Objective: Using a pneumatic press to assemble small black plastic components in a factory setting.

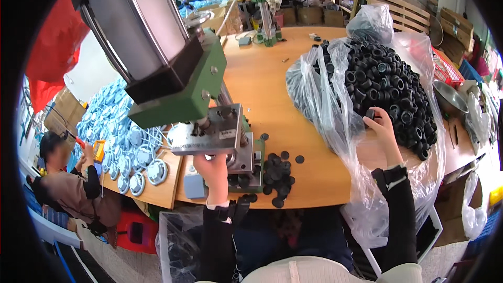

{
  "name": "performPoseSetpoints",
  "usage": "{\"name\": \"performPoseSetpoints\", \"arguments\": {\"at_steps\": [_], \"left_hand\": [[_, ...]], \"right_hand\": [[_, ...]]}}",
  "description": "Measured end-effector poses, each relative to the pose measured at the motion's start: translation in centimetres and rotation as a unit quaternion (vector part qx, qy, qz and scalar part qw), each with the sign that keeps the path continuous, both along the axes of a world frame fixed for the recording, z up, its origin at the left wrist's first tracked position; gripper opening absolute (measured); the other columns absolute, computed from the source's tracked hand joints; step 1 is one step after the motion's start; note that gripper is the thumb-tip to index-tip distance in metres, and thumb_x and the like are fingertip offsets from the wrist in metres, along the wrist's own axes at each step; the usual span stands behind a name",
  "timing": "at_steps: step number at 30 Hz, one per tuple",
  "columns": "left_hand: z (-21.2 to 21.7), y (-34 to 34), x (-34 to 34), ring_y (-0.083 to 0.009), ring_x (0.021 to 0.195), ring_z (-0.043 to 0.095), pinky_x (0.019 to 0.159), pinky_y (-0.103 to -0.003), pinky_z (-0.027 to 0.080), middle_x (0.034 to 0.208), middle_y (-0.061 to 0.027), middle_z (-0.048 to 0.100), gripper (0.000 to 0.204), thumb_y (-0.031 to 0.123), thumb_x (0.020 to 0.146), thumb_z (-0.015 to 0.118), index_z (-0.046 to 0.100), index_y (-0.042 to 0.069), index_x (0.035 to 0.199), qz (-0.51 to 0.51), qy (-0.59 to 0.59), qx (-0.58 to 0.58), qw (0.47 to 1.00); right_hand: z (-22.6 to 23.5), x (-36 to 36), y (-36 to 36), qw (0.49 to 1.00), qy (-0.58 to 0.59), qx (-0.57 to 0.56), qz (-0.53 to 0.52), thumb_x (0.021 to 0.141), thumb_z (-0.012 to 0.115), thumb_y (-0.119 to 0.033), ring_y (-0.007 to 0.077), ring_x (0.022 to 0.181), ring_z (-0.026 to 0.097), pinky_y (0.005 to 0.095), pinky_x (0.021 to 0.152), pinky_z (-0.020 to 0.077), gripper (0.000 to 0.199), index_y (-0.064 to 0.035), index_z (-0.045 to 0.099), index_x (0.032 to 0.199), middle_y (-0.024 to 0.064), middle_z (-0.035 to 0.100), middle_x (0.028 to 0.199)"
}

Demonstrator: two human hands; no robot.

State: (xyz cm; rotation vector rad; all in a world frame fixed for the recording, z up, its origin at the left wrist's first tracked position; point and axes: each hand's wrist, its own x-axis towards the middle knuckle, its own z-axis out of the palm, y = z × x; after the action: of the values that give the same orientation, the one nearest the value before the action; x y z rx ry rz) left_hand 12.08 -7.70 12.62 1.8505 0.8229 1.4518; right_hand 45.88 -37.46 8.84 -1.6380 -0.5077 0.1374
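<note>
My left hand (214, 174) reaches up under the metal head of the green press machine (191, 86), fingers at the work area; whatever it holds is hidden. My right hand (381, 126) is inside the clear plastic bag (335, 94), pinching one small black rubber ring (370, 113) from the big heap of black rings (390, 86). A loose pile of flat black discs (276, 174) lies on the wooden table (272, 84) just right of the press base.
Another person (68, 183) sits at the left beside a table stacked with several light-blue round parts (123, 141). A red crate (446, 69) and a metal bowl (449, 97) stand to the right. Boxes and pallets line the back. A second plastic bag (178, 241) hangs below the table edge.
</note>
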Motion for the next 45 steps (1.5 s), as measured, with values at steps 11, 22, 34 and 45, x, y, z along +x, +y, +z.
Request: {"name": "performPoseSetpoints", "arguments": {"at_steps": [11, 22, 34, 45], "left_hand": [[-4.1, -1.5, -6.1, -0.0300, 0.103, 0.061, 0.090, -0.035, 0.046, 0.107, -0.0138, 0.066, 0.046, 0.008, 0.068, 0.079, 0.060, -0.001, 0.109, 0.052, 0.001, 0.072, 0.996], [-22.5, -8.6, -31.3, -0.0369, 0.114, 0.053, 0.098, -0.041, 0.041, 0.119, -0.0202, 0.058, 0.058, 0.030, 0.075, 0.076, 0.055, -0.002, 0.118, 0.337, 0.385, -0.133, 0.849], [-12.9, 6.1, -13.9, -0.0272, 0.127, 0.046, 0.104, -0.044, 0.029, 0.132, -0.0063, 0.056, 0.037, 0.020, 0.089, 0.056, 0.057, 0.008, 0.125, 0.080, 0.360, 0.164, 0.915], [-11.5, 5.9, -12.5, -0.0355, 0.129, 0.044, 0.102, -0.046, 0.036, 0.134, -0.0165, 0.052, 0.036, 0.013, 0.091, 0.053, 0.056, 0.000, 0.124, 0.034, 0.360, 0.148, 0.920]], "right_hand": [[5.1, -21.2, 10.2, 0.915, 0.122, 0.191, 0.333, 0.069, 0.070, 0.012, 0.0193, 0.112, 0.051, 0.0320, 0.096, 0.0423, 0.064, -0.0039, 0.041, 0.124, 0.0101, 0.052, 0.117], [5.6, -25.6, 21.7, 0.934, -0.220, -0.060, 0.276, 0.072, 0.078, -0.015, 0.0330, 0.087, 0.061, 0.0382, 0.075, 0.0486, 0.043, -0.0012, 0.056, 0.107, 0.0162, 0.062, 0.095], [5.4, -28.3, 18.5, 0.938, -0.287, -0.025, 0.192, 0.073, 0.080, -0.019, 0.0317, 0.104, 0.058, 0.0368, 0.085, 0.0486, 0.072, -0.0011, 0.042, 0.131, 0.0145, 0.058, 0.118], [-2.6, -8.5, -2.2, 0.964, -0.177, -0.166, -0.110, 0.084, 0.063, -0.009, 0.0291, 0.090, 0.063, 0.0333, 0.078, 0.0501, 0.024, 0.0000, 0.060, 0.106, 0.0154, 0.062, 0.103]]}}
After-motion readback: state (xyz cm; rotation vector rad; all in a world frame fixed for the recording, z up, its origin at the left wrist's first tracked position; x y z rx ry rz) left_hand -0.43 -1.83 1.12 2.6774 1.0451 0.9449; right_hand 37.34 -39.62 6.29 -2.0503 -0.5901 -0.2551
